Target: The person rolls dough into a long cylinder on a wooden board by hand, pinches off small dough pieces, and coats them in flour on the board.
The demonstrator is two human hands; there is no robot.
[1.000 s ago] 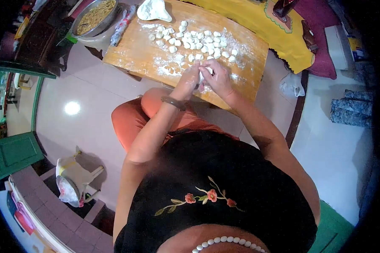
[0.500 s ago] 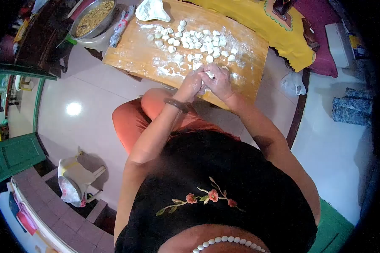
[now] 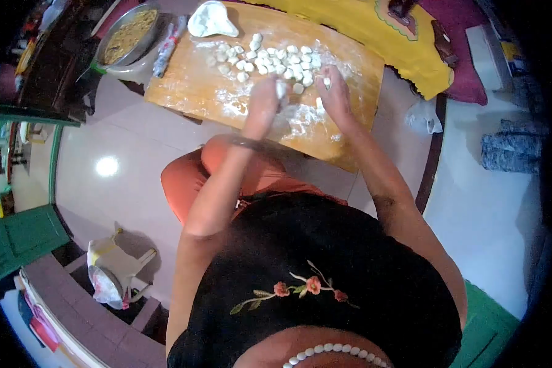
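My left hand (image 3: pixel 264 105), blurred by motion, is closed around a white lump of dough (image 3: pixel 281 90) above the near part of the wooden table (image 3: pixel 190 92). To its right, my right hand (image 3: pixel 335 97) pinches a small piece of dough (image 3: pixel 326 81) between thumb and fingers. Many small white dough pieces (image 3: pixel 280 54) lie scattered on the floured tabletop just beyond both hands. A single piece (image 3: pixel 298 89) rests between the hands. At the table's far left corner sits a larger, pale mass of dough (image 3: pixel 211 19).
Left of the table stands a metal bowl of chopped filling (image 3: pixel 156 37), beside a rolled plastic bag (image 3: pixel 168 49). A yellow cloth (image 3: pixel 349 27) borders the far side. A white plastic bag (image 3: pixel 424 116) lies right on the floor; a small stool (image 3: pixel 119 264) stands at lower left.
My hands were together over the table's near edge and have moved apart. The left went left and the right went forward, each with dough in it.
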